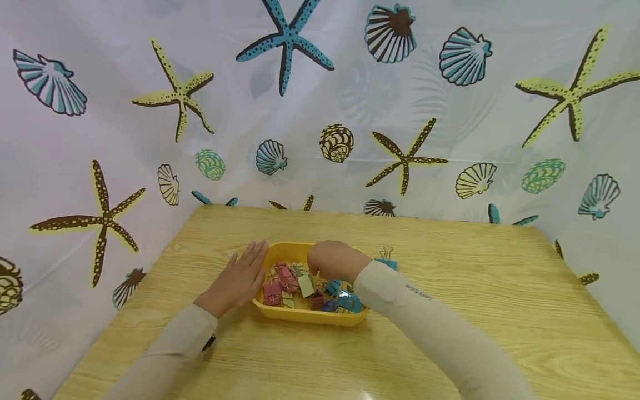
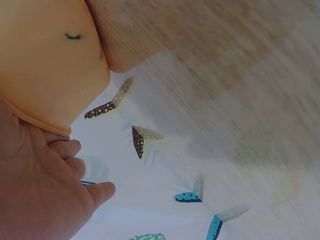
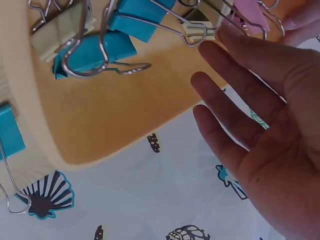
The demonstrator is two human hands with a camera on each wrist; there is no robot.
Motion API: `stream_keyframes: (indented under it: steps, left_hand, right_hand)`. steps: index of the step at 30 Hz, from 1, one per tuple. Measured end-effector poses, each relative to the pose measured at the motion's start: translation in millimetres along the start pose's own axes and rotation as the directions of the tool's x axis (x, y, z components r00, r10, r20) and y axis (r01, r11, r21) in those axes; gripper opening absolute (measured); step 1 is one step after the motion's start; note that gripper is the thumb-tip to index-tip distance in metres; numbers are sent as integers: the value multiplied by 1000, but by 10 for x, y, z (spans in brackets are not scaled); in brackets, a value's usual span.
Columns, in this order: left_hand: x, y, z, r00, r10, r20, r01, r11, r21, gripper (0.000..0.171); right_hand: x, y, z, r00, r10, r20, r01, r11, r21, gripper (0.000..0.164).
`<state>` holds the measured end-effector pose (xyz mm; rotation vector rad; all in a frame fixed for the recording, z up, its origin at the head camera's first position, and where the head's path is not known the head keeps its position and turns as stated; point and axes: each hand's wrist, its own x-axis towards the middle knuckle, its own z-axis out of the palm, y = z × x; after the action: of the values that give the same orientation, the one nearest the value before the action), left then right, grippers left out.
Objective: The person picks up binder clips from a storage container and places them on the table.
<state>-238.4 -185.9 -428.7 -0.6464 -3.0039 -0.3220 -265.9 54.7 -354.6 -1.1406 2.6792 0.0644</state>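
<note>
A yellow plastic tray (image 1: pixel 310 316) holds several binder clips in pink, pale yellow, teal and blue. My left hand (image 1: pixel 240 280) lies along its left end with fingers extended, touching the tray wall; the left wrist view shows fingertips at the rim. My right hand (image 1: pixel 336 260) reaches down into the tray from the right. In the right wrist view its fingers are spread and loosely bent, the thumb tip beside a pale yellow clip (image 3: pixel 199 31). Whether it touches that clip is unclear. Teal clips (image 3: pixel 97 50) lie nearby in the tray.
One teal binder clip (image 1: pixel 387 263) stands on the wooden table (image 1: pixel 475 289) just right of the tray, behind my right forearm. A white curtain (image 1: pixel 310 111) printed with starfish and shells hangs along the table's back and sides.
</note>
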Motion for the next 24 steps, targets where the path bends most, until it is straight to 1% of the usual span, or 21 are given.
stream_keyframes:
  steps: [3,5,8,10,13,15,16,21,24]
  left_hand:
    - [-3,0,-7,1000,4,-5,-4,1000,-6,56]
    - [-5,0,-10,1000,7,-5,-7,1000,-5,56]
    - [-8,-3,-9,1000,9,-1,-9,1000,-3,57]
    - [-7,-6,-5,1000,9,0,-9,1000,0,57]
    - [-1,-8,-1,1000,10,-2,-10,1000,2,57]
    - [2,-9,0,1000,11,-3,-11,1000,5,57]
    - [3,-9,1,1000,12,-2,-12,1000,8,57]
    - [5,-4,0,1000,10,1,-10,1000,10,57]
    - [3,0,-3,1000,8,3,-8,1000,6,57]
  right_hand:
    - [16,-13,18,999,25,23,-24,1000,-8,17]
    - [32,-12,32,999,33,43,-33,999,-14,27]
    - [52,0,58,998,30,47,-29,999,-35,44]
    - [65,16,74,998,28,57,-26,999,-37,48]
    - [73,45,96,998,28,49,-26,999,-39,43]
    - [75,58,104,998,30,47,-28,999,-26,35]
    - [77,64,108,999,28,46,-27,999,-24,35]
    - [80,77,120,999,-2,32,3,1000,-15,47]
    - [75,79,120,1000,-21,11,21,1000,-12,47]
